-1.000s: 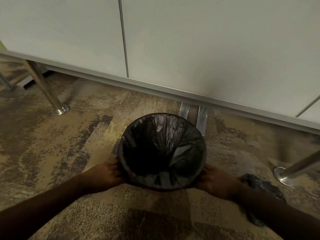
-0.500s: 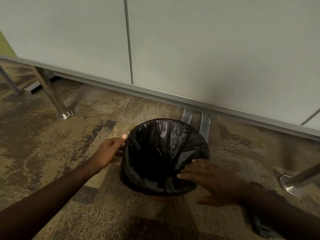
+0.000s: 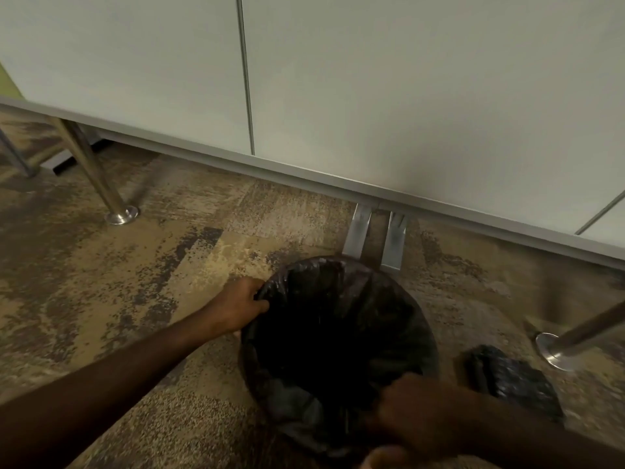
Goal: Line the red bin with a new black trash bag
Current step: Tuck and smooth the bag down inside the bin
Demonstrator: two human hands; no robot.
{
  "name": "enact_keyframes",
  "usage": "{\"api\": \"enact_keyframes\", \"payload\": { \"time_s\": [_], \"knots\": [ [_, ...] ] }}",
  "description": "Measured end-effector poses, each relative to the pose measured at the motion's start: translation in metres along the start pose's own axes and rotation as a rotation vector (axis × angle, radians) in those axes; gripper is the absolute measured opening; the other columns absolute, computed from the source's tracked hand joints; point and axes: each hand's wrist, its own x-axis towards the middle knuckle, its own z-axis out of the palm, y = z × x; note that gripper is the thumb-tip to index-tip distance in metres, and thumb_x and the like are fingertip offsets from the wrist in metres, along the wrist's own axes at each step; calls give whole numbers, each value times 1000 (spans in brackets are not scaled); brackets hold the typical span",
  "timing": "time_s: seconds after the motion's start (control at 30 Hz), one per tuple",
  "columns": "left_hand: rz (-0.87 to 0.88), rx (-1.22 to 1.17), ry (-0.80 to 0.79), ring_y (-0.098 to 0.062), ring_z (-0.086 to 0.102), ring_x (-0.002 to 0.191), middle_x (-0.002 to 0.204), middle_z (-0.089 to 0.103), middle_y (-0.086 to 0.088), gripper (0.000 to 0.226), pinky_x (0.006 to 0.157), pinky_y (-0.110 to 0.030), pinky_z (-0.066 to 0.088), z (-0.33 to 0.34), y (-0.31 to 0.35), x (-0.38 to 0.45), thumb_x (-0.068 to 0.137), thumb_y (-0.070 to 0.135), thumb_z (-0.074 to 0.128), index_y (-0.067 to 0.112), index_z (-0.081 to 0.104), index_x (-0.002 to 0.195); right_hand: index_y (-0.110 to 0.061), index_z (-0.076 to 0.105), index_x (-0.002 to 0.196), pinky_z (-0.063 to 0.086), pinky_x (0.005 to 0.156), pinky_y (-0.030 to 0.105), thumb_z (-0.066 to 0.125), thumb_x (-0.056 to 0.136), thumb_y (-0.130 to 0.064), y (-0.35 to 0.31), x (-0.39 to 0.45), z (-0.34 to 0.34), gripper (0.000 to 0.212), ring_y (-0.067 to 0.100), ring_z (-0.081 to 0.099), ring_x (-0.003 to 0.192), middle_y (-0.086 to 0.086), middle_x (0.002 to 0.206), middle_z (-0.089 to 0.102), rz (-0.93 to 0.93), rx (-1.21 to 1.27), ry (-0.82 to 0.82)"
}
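Note:
A round bin stands on the carpet, fully covered by a black trash bag (image 3: 338, 333) that lines its inside and folds over the rim; none of the bin's red shows. My left hand (image 3: 241, 306) grips the bag's edge at the rim's upper left, fingers curled over it. My right hand (image 3: 416, 414) is at the near right of the rim, blurred, fingers closed on the bag's edge there.
A folded pile of black bags (image 3: 514, 380) lies on the carpet to the right of the bin. Metal legs stand at left (image 3: 118, 211) and right (image 3: 558, 346). A white partition panel (image 3: 372, 113) with metal feet (image 3: 375, 238) runs just behind the bin.
My left hand went from the bin's side to gripping the rim at upper left. My right hand came back to the near right rim. The view dropped closer to the bin.

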Motion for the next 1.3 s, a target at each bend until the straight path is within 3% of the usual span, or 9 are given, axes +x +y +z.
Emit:
{"api": "enact_keyframes", "payload": {
  "time_s": [0.07, 0.17, 0.33, 0.47, 0.6, 0.77, 1.0, 1.17, 1.3],
  "knots": [
    [46, 49, -19, -35, 72, 97, 104, 74, -21, 20, 85, -49, 58, 7, 3, -4, 91, 6, 59, 0, 68, 108, -21, 60, 95, 52, 68, 37, 21, 95, -71, 0, 8, -7, 63, 22, 61, 70, 5, 84, 66, 14, 111, 6],
    [112, 91, -23, -30, 73, 94, 103, 75, -15, 22, 84, -48, 59, 14, 17, -8, 89, 9, 59, 7, 68, 109, -20, 61, 117, 54, 86, 44, 40, 99, -50, 8, 55, -11, 40, 27, 64, 101, 8, 112, 66, 107, 14, 48],
    [162, 196, -15, -26, 71, 88, 94, 73, -11, 11, 78, -45, 59, 19, 37, -12, 88, 16, 59, 13, 66, 96, -9, 50, 142, 36, 115, 41, 49, 102, -26, 55, 115, 22, 44, 32, 45, 137, 16, 149, 48, 569, 259, -90],
    [210, 225, -26, -18, 69, 76, 87, 72, -5, 13, 67, -37, 55, 24, 37, -16, 88, 15, 58, 15, 66, 99, -17, 44, 143, 38, 114, 40, 60, 96, -27, 68, 104, 55, 51, 28, 43, 137, 8, 150, 44, 793, 734, 336],
    [199, 184, -24, -23, 70, 81, 92, 72, -10, 15, 70, -41, 55, 21, 32, -18, 91, 14, 58, 11, 65, 104, -24, 45, 142, 42, 107, 35, 69, 87, -44, 73, 94, 67, 63, 25, 46, 134, 7, 149, 44, 857, 688, 155],
    [183, 171, -30, -29, 69, 83, 93, 71, -16, 13, 67, -36, 51, 17, 29, -17, 93, 11, 56, 5, 64, 102, -21, 70, 115, 44, 100, 27, 65, 92, -26, 73, 86, 38, 24, 24, 58, 122, 7, 137, 61, 638, 466, 101],
    [142, 158, -42, -34, 71, 92, 101, 73, -21, 19, 83, -52, 57, 10, 27, -9, 93, 9, 55, 0, 64, 107, 1, 60, 126, 47, 97, 43, 45, 100, -23, -2, 122, 29, 39, 39, 58, 122, 23, 134, 59, 514, 405, -188],
    [126, 154, -37, -32, 70, 96, 106, 73, -18, 21, 85, -49, 57, 7, 23, -7, 93, 8, 53, 0, 65, 109, -3, 31, 152, 17, 120, 37, 34, 107, -22, -5, 111, 79, 49, 32, 27, 148, 19, 161, 28, 556, 433, -257],
    [121, 150, -31, -33, 70, 98, 107, 72, -19, 22, 86, -49, 57, 7, 20, -7, 93, 7, 53, -1, 65, 110, -1, 54, 135, 42, 104, 39, 44, 102, -25, 5, 103, 46, 42, 35, 53, 130, 20, 140, 56, 525, 464, -188]
  ]
}}
